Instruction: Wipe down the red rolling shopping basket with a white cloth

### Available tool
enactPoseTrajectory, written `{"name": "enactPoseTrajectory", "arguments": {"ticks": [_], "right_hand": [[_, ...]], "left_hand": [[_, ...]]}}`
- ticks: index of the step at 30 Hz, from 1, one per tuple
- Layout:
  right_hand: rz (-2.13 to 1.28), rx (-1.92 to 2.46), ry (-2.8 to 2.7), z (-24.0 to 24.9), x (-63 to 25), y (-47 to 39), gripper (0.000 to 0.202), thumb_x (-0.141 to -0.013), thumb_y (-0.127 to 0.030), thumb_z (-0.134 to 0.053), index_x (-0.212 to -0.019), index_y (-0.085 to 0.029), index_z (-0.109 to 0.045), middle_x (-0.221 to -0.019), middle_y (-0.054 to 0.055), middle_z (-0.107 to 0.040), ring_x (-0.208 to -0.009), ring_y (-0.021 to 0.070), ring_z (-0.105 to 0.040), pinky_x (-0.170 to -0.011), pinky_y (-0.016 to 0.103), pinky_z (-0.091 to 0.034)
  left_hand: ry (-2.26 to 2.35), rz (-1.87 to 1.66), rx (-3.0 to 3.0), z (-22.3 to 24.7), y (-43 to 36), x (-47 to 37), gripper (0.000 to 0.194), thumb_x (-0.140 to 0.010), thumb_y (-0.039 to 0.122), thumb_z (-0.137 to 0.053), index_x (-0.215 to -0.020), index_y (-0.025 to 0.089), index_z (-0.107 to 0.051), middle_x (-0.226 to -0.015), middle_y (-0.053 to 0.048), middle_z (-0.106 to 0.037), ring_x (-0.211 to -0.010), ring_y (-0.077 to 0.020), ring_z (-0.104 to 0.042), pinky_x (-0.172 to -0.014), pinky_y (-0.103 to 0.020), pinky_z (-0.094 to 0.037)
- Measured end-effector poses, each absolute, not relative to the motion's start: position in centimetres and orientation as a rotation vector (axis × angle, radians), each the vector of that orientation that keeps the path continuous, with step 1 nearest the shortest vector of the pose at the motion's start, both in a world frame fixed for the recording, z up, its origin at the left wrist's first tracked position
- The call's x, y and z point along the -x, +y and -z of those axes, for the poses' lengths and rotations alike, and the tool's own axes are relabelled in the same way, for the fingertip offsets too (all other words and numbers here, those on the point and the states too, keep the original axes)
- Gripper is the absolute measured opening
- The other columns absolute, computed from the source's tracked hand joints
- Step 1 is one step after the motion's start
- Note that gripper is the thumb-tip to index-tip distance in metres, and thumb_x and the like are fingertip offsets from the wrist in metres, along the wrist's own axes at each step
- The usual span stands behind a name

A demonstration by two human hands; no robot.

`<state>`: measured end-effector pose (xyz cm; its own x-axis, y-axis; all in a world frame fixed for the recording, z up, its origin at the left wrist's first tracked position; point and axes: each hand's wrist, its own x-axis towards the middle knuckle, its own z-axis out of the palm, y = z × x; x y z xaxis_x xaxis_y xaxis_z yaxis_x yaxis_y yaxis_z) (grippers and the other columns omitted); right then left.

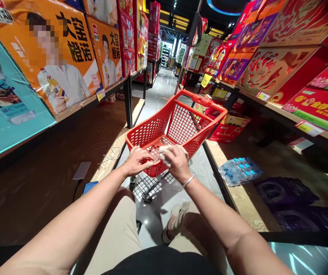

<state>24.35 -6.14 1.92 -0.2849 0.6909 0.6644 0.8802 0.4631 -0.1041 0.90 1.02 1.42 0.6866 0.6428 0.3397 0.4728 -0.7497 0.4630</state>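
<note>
Head view: the red plastic lattice-walled shopping cart [178,126] stood between light wooden shelves [220,152]. At its near rim, the left hand [137,160] lay with thumb and fingers parted; the right hand [178,162] clasped a crumpled off-white cloth [163,154]. Right of the cart lay blue-capped clear plastic bottles [240,172].

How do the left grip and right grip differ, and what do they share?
The left grip is loosely open; the right grip curls around a pale cloth. The left grip has a bare wrist; the right grip's wears a bracelet. Both are at the red cart.
</note>
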Motion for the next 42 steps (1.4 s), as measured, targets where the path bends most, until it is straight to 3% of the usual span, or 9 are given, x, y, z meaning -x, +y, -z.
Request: {"name": "enactPoseTrajectory", "arguments": {"ticks": [5, 13, 17, 20, 23, 27, 33, 37, 42], "right_hand": [[0.404, 1.121, -2.174, -0.8, -23.1, -8.0, 0.020, -0.097, -0.025, -0.061, -0.113, -0.028, -0.073, -0.121, 0.004, -0.067, -0.118, 0.0241, -0.052, -0.110, 0.043, -0.040], [0.254, 1.394, -1.727, -1.5, -30.5, -6.0, 0.022, -0.092, -0.027, -0.064, -0.113, -0.026, -0.073, -0.118, 0.011, -0.061, -0.111, 0.0263, -0.055, -0.099, 0.048, -0.050], [0.181, 1.352, -1.743, 3.3, -26.1, -9.2, 0.014, -0.090, -0.027, -0.066, -0.102, -0.025, -0.074, -0.113, 0.009, -0.060, -0.118, 0.0290, -0.054, -0.104, 0.051, -0.048], [0.136, 1.338, -1.829, 8.1, -23.0, -11.3, 0.009, -0.088, -0.023, -0.068, -0.094, -0.027, -0.074, -0.105, 0.007, -0.061, -0.107, 0.0259, -0.057, -0.094, 0.043, -0.055], [0.066, 1.352, -1.968, 10.7, -22.3, -12.0, 0.019, -0.086, -0.016, -0.066, -0.091, -0.033, -0.073, -0.098, 0.002, -0.065, -0.098, 0.0226, -0.060, -0.084, 0.036, -0.058], [0.150, 1.352, -1.819, 7.6, -24.2, -11.0, 0.009, -0.089, -0.022, -0.067, -0.093, -0.028, -0.073, -0.096, 0.005, -0.064, -0.096, 0.0228, -0.059, -0.085, 0.037, -0.057], [0.216, 1.352, -1.502, 1.5, -26.9, -7.7, 0.016, -0.095, -0.031, -0.062, -0.107, -0.023, -0.068, -0.124, 0.011, -0.049, -0.121, 0.0262, -0.052, -0.105, 0.049, -0.049], [0.047, 1.445, -1.582, 6.6, -24.5, -7.8, 0.012, -0.087, -0.024, -0.066, -0.099, -0.022, -0.069, -0.127, 0.011, -0.049, -0.121, 0.0282, -0.051, -0.106, 0.048, -0.048], [-0.103, 1.463, -1.737, 11.8, -22.7, -9.5, 0.015, -0.082, -0.016, -0.064, -0.091, -0.027, -0.069, -0.108, 0.005, -0.057, -0.099, 0.0217, -0.055, -0.089, 0.038, -0.054]], "left_hand": [[0.834, -0.640, -2.622, -1.2, 1.6, -1.2, 0.035, -0.093, 0.054, -0.057, -0.088, 0.027, -0.079, -0.088, -0.003, -0.073, -0.092, -0.0219, -0.059, -0.100, -0.044, -0.033], [0.820, -0.678, -2.586, -0.9, 0.3, -3.7, 0.041, -0.094, 0.060, -0.055, -0.090, 0.027, -0.078, -0.092, -0.002, -0.076, -0.091, -0.0204, -0.061, -0.103, -0.044, -0.030], [0.774, -0.650, -2.591, -1.0, -0.2, -4.0, 0.039, -0.099, 0.049, -0.043, -0.099, 0.028, -0.077, -0.103, -0.002, -0.075, -0.103, -0.0220, -0.060, -0.109, -0.047, -0.025], [0.811, -0.609, -2.592, -1.3, -0.1, -3.7, 0.040, -0.098, 0.045, -0.040, -0.095, 0.026, -0.075, -0.105, -0.003, -0.074, -0.106, -0.0234, -0.057, -0.111, -0.050, -0.024], [0.849, -0.599, -2.583, -1.4, 0.0, -3.5, 0.042, -0.098, 0.047, -0.039, -0.092, 0.024, -0.073, -0.102, -0.004, -0.073, -0.106, -0.0238, -0.057, -0.114, -0.052, -0.022], [0.896, -0.616, -2.567, -1.3, 0.1, -3.2, 0.042, -0.099, 0.046, -0.039, -0.089, 0.025, -0.074, -0.097, -0.003, -0.071, -0.104, -0.0229, -0.056, -0.117, -0.052, -0.019], [0.968, -0.658, -2.553, -0.9, 0.6, -2.6, 0.046, -0.100, 0.048, -0.038, -0.078, 0.025, -0.071, -0.086, -0.001, -0.068, -0.098, -0.0215, -0.054, -0.119, -0.051, -0.019], [0.998, -0.689, -2.538, -1.1, 0.7, -2.4, 0.047, -0.098, 0.049, -0.039, -0.073, 0.023, -0.069, -0.084, -0.002, -0.068, -0.097, -0.0222, -0.054, -0.118, -0.052, -0.020], [1.038, -0.682, -2.538, -1.4, 1.5, -1.5, 0.045, -0.092, 0.054, -0.046, -0.066, 0.021, -0.064, -0.076, -0.002, -0.065, -0.093, -0.0220, -0.055, -0.117, -0.054, -0.023]]}}
